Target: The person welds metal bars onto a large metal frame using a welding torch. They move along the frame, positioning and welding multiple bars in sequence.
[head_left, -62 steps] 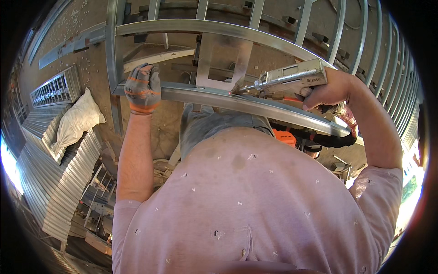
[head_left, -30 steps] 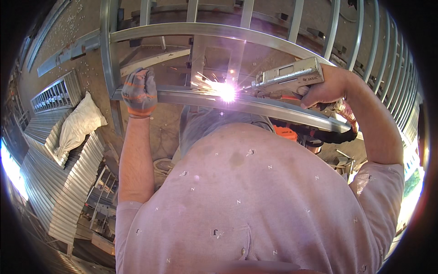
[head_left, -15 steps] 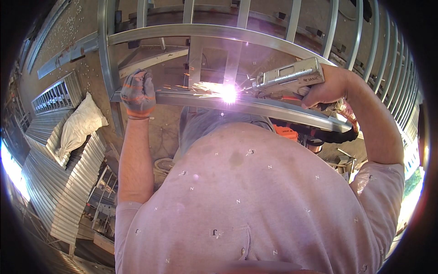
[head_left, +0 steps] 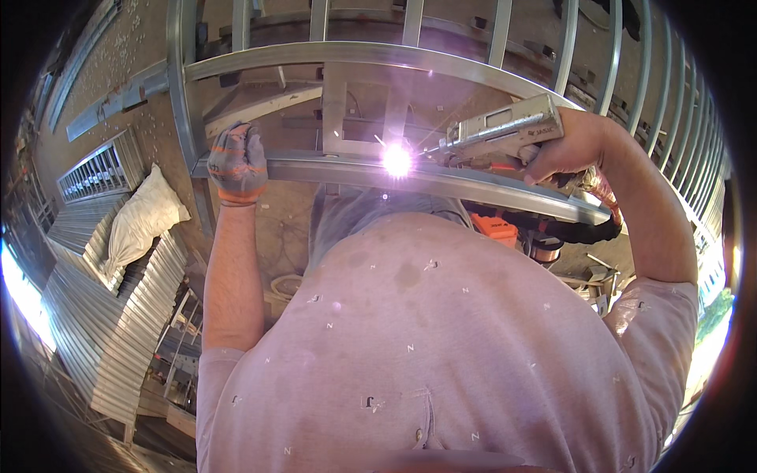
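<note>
My right hand (head_left: 569, 150) is bare and wrapped round the grip of a silver welding gun (head_left: 505, 130), its nozzle directed left. Just off the nozzle a blinding white arc (head_left: 397, 160) burns on a square metal tube (head_left: 473, 183) of the frame, and its glare hides the joint. My left hand (head_left: 238, 162), in a grey and orange glove, is closed over the left end of that same tube, near the upright post (head_left: 183, 118). A short upright tube (head_left: 334, 106) meets the lower tube between my hands.
Parallel metal bars (head_left: 615, 59) extend beyond the upper rail (head_left: 347, 54) and round the right. At left lie a white sack (head_left: 148, 217) and corrugated metal sheets (head_left: 98, 323). An orange case (head_left: 494, 229) and a wire spool (head_left: 546, 251) sit below the tube at right.
The orange spray of sparks to the left of the arc has nearly gone. Both hands keep almost the same places, and the arc still burns at about the same spot.
</note>
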`<action>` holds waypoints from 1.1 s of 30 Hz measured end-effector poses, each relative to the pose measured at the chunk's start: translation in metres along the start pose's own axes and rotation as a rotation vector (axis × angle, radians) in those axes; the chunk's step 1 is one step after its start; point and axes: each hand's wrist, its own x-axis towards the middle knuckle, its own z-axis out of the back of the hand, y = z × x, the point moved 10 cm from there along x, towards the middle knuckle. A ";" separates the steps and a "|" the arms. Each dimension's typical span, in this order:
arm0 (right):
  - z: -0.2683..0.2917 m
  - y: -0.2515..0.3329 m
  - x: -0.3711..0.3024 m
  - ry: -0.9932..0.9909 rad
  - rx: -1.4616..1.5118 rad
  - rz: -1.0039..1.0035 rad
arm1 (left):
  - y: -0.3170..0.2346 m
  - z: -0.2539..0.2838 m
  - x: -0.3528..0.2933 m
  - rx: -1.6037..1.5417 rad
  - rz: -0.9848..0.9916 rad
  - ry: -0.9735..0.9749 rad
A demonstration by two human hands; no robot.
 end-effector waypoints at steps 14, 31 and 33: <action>-0.054 0.044 -0.113 -1.054 -0.656 0.730 | -0.009 0.010 0.003 -0.034 -0.033 -0.094; -0.117 0.045 -0.038 -1.364 -0.761 0.195 | -0.002 -0.001 0.004 -0.094 -0.075 -0.126; -0.118 0.048 -0.037 -1.393 -0.770 0.209 | -0.001 -0.001 0.004 -0.093 -0.084 -0.159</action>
